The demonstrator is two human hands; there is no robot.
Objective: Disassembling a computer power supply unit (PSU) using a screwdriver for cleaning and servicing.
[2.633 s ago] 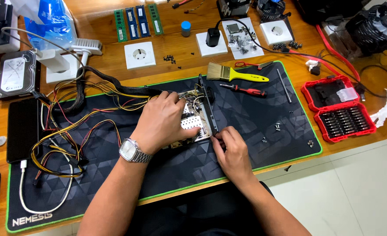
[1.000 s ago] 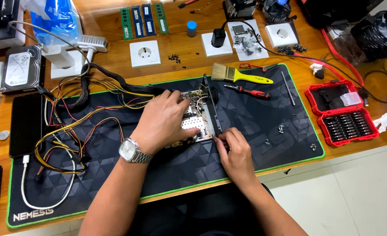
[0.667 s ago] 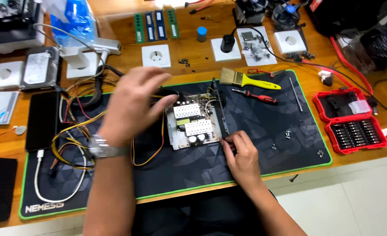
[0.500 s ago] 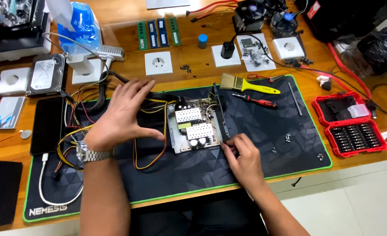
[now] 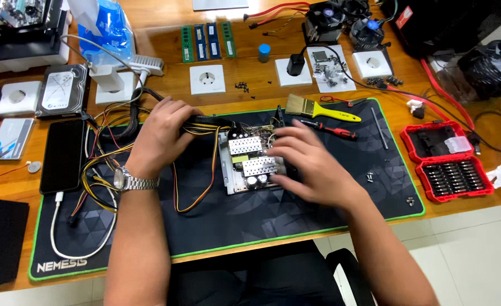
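Here the right hand [image 5: 310, 164] lies blurred over the open power supply board [image 5: 249, 164], fingers spread and lightly curled on its ribbed silver heat sinks and metal tray, while the left hand [image 5: 161, 135] closes around the braided black cable bundle [image 5: 205, 121]. The board sits mid-mat on the dark patterned, green-edged mat [image 5: 318, 212]. Loose yellow, red and black wires [image 5: 100, 170] fan left; a yellow-handled brush [image 5: 321, 109] lies just behind.

The right hand [image 5: 310, 164], blurred, covers perhaps half the circuit board [image 5: 244, 164].
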